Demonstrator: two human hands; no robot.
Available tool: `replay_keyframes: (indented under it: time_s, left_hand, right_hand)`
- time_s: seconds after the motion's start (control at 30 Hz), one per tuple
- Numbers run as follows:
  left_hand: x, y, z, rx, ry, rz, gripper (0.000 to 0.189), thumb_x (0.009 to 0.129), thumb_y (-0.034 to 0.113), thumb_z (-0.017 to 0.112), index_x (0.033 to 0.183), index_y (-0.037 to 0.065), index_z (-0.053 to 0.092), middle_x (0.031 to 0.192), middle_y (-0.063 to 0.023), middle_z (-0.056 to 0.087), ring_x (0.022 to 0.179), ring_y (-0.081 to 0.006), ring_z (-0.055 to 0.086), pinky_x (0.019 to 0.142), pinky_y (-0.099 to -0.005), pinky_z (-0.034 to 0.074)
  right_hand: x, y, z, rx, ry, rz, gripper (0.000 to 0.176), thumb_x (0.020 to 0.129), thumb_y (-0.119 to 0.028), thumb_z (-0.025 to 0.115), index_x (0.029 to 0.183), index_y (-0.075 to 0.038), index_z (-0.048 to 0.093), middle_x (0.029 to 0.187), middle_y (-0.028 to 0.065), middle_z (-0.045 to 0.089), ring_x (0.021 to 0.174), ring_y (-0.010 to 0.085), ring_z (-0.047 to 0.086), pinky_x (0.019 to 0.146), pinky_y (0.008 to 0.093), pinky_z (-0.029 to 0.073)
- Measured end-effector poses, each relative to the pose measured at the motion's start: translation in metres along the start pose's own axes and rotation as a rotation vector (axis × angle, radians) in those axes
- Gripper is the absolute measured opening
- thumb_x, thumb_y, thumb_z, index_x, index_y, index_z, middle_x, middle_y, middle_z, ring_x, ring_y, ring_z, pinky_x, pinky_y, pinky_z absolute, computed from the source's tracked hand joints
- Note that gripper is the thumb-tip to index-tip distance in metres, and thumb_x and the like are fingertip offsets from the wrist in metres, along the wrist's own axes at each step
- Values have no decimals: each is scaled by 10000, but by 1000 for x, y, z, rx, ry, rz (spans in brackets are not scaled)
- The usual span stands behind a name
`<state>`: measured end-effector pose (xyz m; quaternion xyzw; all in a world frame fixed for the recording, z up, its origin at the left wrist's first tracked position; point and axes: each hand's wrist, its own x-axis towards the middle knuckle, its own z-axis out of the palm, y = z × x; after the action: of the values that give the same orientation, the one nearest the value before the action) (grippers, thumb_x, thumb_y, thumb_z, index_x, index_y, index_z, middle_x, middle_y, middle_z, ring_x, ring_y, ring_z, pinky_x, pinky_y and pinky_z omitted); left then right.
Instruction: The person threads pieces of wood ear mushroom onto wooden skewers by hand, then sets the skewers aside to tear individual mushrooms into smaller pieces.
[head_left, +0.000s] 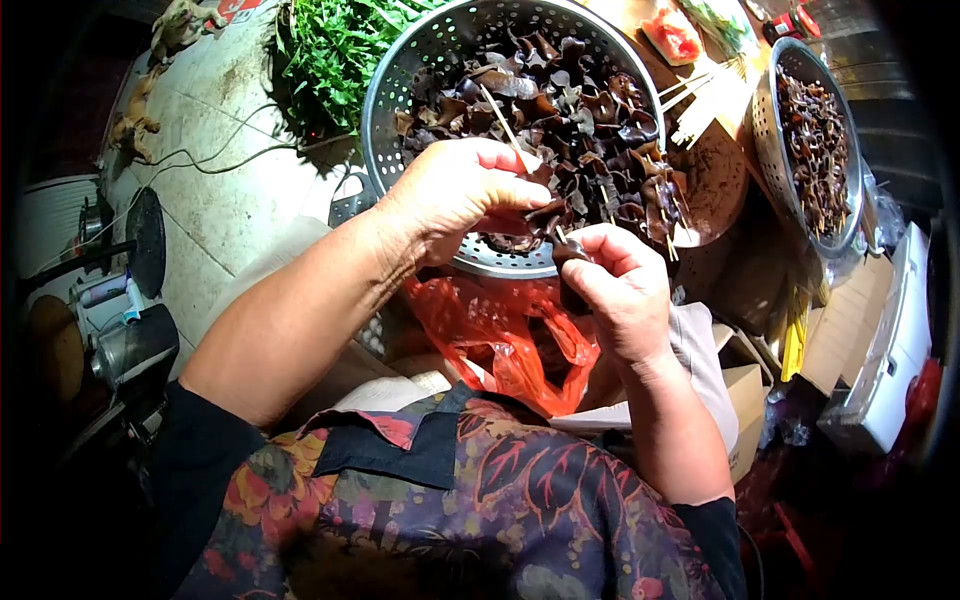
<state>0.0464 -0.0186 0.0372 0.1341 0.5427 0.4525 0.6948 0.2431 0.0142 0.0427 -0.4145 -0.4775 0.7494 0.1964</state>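
A large metal colander (400,75) holds a heap of dark wood-ear mushrooms (570,95). My left hand (460,190) pinches a thin bamboo skewer (500,115) that slants up over the colander. My right hand (625,290) grips a dark mushroom piece (570,255) just below the skewer's lower tip, at the colander's near rim. The two hands nearly touch. Several filled skewers (660,205) lie at the colander's right side.
A second colander (765,110) of dark mushrooms stands at the far right. Loose bamboo skewers (700,100) lie on a round board between them. Leafy greens (330,50) sit behind. A red plastic bag (500,335) lies in my lap; cardboard boxes (850,320) stand right.
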Motion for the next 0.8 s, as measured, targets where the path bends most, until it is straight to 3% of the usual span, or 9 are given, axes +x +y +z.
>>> replay_keyframes:
  time_s: [0.27, 0.4, 0.47, 0.57, 0.6, 0.63, 0.73, 0.77, 0.8]
  left_hand:
    - [11, 7, -13, -164, 76, 130, 180, 830, 36, 626, 1002, 42, 576, 887, -50, 645, 801, -156, 641, 767, -308, 538]
    - [4, 5, 1, -113, 54, 70, 239, 785, 75, 685, 1001, 59, 583, 901, -29, 649, 798, -139, 632, 701, -300, 529]
    - [2, -4, 6, -139, -33, 65, 308, 739, 18, 698, 1018, 37, 570, 929, -50, 635, 802, -157, 628, 686, -323, 545]
    - [3, -7, 8, -118, -23, 131, 330, 725, -26, 687, 1027, 16, 562, 917, -66, 627, 784, -166, 628, 679, -311, 548]
    - [3, -6, 8, -105, -33, 147, 332, 723, -37, 685, 1028, 9, 561, 913, -69, 626, 780, -167, 628, 679, -308, 549]
    - [1, -6, 7, -74, -83, 109, 397, 742, -7, 678, 1111, 28, 538, 1009, -63, 633, 874, -159, 627, 774, -309, 526]
    - [-2, -11, 11, -117, -138, 50, 413, 735, -45, 671, 1116, 6, 521, 1002, -85, 632, 859, -174, 636, 785, -312, 532]
    - [-3, -12, 15, -140, -94, 46, 331, 713, -58, 691, 1016, -14, 564, 898, -98, 644, 772, -178, 643, 692, -293, 550]
    - [-6, -10, 17, -167, -79, 47, 340, 712, -61, 692, 1023, -11, 564, 896, -94, 644, 771, -179, 643, 690, -288, 550]
  right_hand:
    - [0, -1, 1, -100, 23, -69, 90, 788, -8, 586, 873, -2, 617, 724, -29, 582, 630, 16, 492, 557, 172, 398]
    - [0, 1, -1, -172, 37, -85, 83, 785, -13, 589, 862, -3, 618, 703, -33, 578, 619, 14, 490, 548, 170, 396]
    - [0, -4, 2, -44, 38, 14, 76, 781, -18, 591, 851, -5, 618, 691, -36, 574, 601, 12, 486, 536, 168, 394]
    - [0, -3, 2, -64, 59, 4, 68, 777, -14, 588, 837, -6, 618, 685, -36, 573, 580, 10, 484, 521, 166, 389]
    - [0, 0, 2, -50, 68, -6, 85, 772, -16, 588, 852, -8, 614, 679, -38, 566, 557, 7, 469, 504, 164, 380]
    - [0, 1, 2, -41, 75, -3, 127, 767, -9, 584, 893, -9, 597, 666, -44, 552, 545, 4, 455, 493, 161, 371]
    - [2, -1, 5, 59, 91, 12, 305, 748, 36, 557, 1044, -10, 497, 646, -55, 505, 515, 1, 416, 455, 162, 343]
    - [3, -3, 7, 77, 79, 24, 285, 750, 38, 555, 1028, -5, 508, 661, -46, 516, 522, 4, 426, 459, 162, 349]
    - [3, -5, 7, 96, 67, 36, 265, 752, 40, 553, 1013, 0, 518, 675, -37, 527, 528, 7, 437, 462, 163, 355]
